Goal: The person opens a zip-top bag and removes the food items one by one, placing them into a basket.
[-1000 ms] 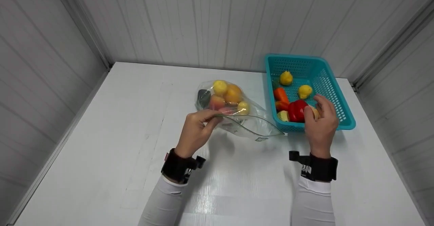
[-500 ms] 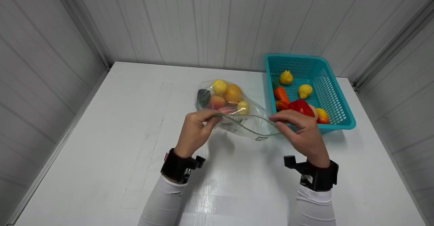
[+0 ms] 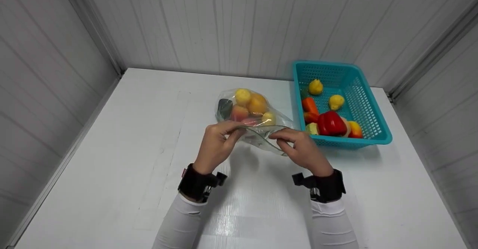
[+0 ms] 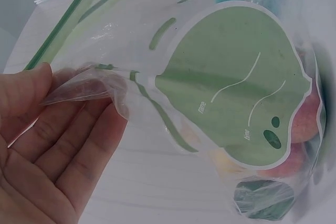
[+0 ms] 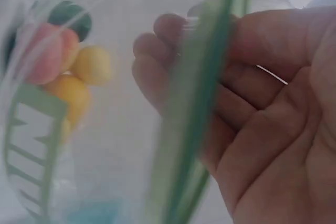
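A clear zip bag (image 3: 257,141) lies on the table with its mouth toward me. Inside it are a yellow fruit (image 3: 242,96), an orange (image 3: 257,104), a peach-like fruit (image 3: 239,112), a smaller yellow fruit (image 3: 268,118) and a dark green piece (image 3: 224,108). My left hand (image 3: 218,144) pinches the left end of the mouth between thumb and fingers. My right hand (image 3: 304,150) is at the right part of the mouth, fingers and thumb curled about the green zip strip (image 5: 202,93). A large green leaf print (image 4: 236,85) covers the bag's side in the left wrist view.
A teal basket (image 3: 386,137) stands to the right of the bag. It holds a red bell pepper (image 3: 331,123), a carrot (image 3: 310,105), two yellow fruits, a red-yellow fruit (image 3: 355,129) and other pieces. A ribbed wall (image 3: 205,25) rises behind the white table (image 3: 149,137).
My right hand has left the basket, reached the bag's right corner and moved left along its mouth. A red-yellow fruit shows in the basket where the hand was. The left hand has stayed put.
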`<state>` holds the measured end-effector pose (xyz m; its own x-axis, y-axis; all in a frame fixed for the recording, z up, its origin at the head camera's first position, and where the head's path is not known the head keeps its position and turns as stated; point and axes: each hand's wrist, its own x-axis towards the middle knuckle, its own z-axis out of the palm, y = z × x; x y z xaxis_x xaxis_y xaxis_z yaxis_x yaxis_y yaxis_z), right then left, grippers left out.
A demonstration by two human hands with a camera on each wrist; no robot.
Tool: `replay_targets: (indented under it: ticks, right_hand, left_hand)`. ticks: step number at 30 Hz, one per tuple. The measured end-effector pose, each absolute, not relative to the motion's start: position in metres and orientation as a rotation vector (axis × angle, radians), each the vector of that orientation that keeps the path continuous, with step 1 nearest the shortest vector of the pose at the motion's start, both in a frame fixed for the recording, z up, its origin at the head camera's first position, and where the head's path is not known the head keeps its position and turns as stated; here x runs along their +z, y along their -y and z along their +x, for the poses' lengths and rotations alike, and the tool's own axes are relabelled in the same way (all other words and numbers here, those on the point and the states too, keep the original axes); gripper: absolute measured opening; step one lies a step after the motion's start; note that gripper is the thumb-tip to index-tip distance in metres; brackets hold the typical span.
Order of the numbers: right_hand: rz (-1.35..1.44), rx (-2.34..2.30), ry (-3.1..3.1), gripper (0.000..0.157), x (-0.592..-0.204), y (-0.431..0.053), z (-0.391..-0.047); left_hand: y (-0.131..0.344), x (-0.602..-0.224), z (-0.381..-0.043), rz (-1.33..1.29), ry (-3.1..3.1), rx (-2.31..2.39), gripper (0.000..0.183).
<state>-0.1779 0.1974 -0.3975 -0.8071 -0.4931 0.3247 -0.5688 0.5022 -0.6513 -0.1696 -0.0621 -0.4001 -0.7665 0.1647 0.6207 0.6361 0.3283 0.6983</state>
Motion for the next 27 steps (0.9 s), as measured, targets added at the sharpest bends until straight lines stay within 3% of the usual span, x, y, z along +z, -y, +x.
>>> replay_targets:
  ticks: [12, 20, 27]
  right_hand:
    - [0.836, 1.147, 2.676, 0.027, -0.433, -0.177, -0.197]
    - [0.58, 0.996, 2.704, 0.022, -0.445, -0.158, -0.205]
    - [0.559, 0.931, 2.754, 0.04, -0.449, -0.138, -0.218]
  left_hand:
    - [0.061, -0.399, -0.168, -0.696, 2.19, -1.408, 0.011]
    - [0.06, -0.4, -0.167, -0.711, 2.197, -1.403, 0.014]
    - [0.06, -0.4, -0.167, -0.707, 2.191, -1.403, 0.016]
